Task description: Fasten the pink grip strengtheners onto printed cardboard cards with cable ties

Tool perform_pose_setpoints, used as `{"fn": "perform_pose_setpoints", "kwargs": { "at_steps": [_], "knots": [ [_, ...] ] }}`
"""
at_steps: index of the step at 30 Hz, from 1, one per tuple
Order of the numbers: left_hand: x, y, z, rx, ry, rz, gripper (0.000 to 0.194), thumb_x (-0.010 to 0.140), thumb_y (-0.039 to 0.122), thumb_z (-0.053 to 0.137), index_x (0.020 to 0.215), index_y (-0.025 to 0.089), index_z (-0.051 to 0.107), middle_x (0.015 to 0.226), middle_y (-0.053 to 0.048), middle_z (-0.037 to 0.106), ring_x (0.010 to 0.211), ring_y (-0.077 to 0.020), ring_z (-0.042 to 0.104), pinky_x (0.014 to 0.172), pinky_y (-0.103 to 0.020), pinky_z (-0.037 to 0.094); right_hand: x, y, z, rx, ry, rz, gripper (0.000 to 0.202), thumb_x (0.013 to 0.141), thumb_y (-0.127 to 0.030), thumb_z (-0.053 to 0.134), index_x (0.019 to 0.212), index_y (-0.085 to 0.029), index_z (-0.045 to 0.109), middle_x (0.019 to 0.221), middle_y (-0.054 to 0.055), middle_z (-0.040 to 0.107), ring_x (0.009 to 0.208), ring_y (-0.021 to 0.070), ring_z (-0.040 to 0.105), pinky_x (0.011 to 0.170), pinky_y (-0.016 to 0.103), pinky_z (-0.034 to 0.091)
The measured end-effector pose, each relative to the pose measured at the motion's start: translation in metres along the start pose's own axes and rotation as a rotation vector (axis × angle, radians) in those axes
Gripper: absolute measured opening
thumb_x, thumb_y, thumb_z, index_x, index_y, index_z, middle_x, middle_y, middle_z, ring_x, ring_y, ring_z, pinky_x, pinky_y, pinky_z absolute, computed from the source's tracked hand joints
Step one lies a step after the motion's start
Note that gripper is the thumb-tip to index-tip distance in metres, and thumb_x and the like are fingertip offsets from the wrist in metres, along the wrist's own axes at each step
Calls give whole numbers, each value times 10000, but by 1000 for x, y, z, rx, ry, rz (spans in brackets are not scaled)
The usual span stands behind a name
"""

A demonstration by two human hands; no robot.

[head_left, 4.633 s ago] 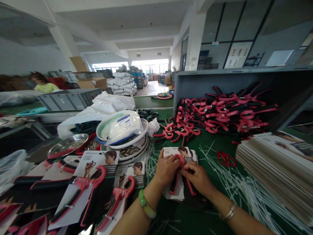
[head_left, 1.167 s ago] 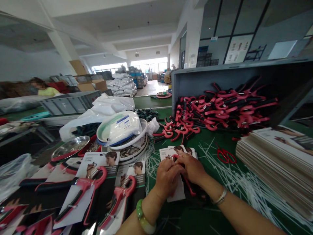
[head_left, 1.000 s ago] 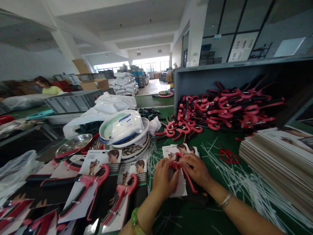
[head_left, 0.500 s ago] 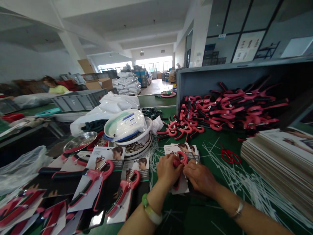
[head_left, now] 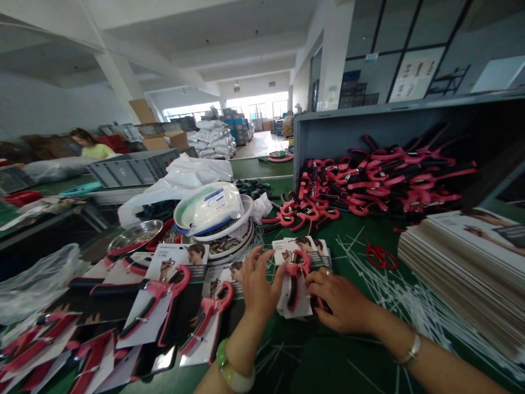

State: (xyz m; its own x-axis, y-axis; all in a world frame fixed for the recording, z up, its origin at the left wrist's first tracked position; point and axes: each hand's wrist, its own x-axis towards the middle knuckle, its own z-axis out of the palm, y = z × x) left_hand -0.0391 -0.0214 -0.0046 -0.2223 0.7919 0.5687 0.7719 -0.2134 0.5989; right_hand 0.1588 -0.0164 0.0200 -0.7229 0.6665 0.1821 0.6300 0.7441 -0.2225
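Observation:
A pink-and-black hand grip strengthener [head_left: 294,279] with a metal spring lies on a small stack of printed backing cards [head_left: 301,310] in front of me. My left hand [head_left: 261,282] is raised just left of it, fingers spread, holding nothing. The fingers of my right hand [head_left: 342,300] curl over its right handle, at the edge of the cards; that handle is mostly hidden beneath them. To the left, several other strengtheners lie on their own cards, among them a carded strengthener [head_left: 209,314] closest to my left hand.
A grey crate [head_left: 301,145] on its side spills loose strengtheners [head_left: 377,180] onto the green table. Loose white zip ties [head_left: 394,295], red scissors [head_left: 381,257] and a tall card stack [head_left: 459,284] lie right. Stacked bowls [head_left: 213,219] stand behind. A person [head_left: 92,145] is far left.
My left hand has let go of the strengthener and moved left, its fingers opening out. My right hand stays at the right handle. The view has shifted slightly.

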Motion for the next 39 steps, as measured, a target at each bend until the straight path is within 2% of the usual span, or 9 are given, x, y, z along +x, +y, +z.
{"fn": "perform_pose_setpoints", "kwargs": {
  "at_steps": [2,3,5,7,11,15,22,28,39],
  "knots": [
    [-14,-15,-6,-143,68,-217,479,767,391,606,1179,165,512,1191,-153,537,1097,-273,521,898,-464,430,-2,-2,7,-8,45,19,123,769,-240,560,848,-205,648,1010,65,616,900,219,525,730,330,435],
    [-21,-22,-7,-255,43,-341,514,758,404,610,1184,141,492,1133,-161,572,1007,-256,577,828,-428,478,-2,-3,11,-28,68,36,125,804,-245,539,840,-204,651,987,69,622,894,220,525,722,332,434],
    [-35,-31,-4,-505,-105,-500,450,754,405,604,1089,113,531,950,-132,653,825,-216,640,719,-359,519,0,-6,18,-72,112,60,165,850,-233,496,829,-200,657,938,74,633,872,220,526,697,328,430],
    [-44,-32,2,-635,-214,-531,313,760,376,597,943,122,591,813,-85,681,737,-188,649,680,-314,521,2,-10,23,-80,164,58,187,870,-236,478,851,-202,660,917,73,643,854,216,529,687,323,427],
    [-43,-22,9,-488,-244,-320,169,791,304,576,818,157,655,771,-42,681,701,-151,627,663,-264,503,11,-18,28,40,280,95,193,884,-252,468,895,-207,656,924,60,657,871,206,545,746,329,429],
    [-34,-17,6,-278,-277,-69,135,831,226,530,827,181,657,788,-28,668,681,-128,608,632,-233,492,22,-23,33,264,290,205,185,886,-272,474,838,-216,643,864,33,663,845,184,575,754,311,437],
    [-33,-23,-2,-91,-260,142,309,842,118,476,1065,254,641,935,-34,679,811,-120,645,689,-207,509,25,-23,35,345,320,271,220,895,-304,438,822,-214,624,844,43,642,825,191,573,739,319,440],
    [-35,-23,-4,-30,-223,210,318,837,117,487,1044,273,673,902,-34,692,759,-109,657,649,-171,503,23,-23,36,323,289,265,195,891,-283,450,835,-217,625,872,48,645,855,205,566,755,331,435],
    [-35,-22,-1,-91,-260,184,297,854,134,477,1013,273,686,884,-29,693,744,-96,650,638,-157,485,27,-19,28,389,204,253,177,870,-279,492,797,-209,638,819,28,652,813,193,572,726,318,416]
  ]
}}
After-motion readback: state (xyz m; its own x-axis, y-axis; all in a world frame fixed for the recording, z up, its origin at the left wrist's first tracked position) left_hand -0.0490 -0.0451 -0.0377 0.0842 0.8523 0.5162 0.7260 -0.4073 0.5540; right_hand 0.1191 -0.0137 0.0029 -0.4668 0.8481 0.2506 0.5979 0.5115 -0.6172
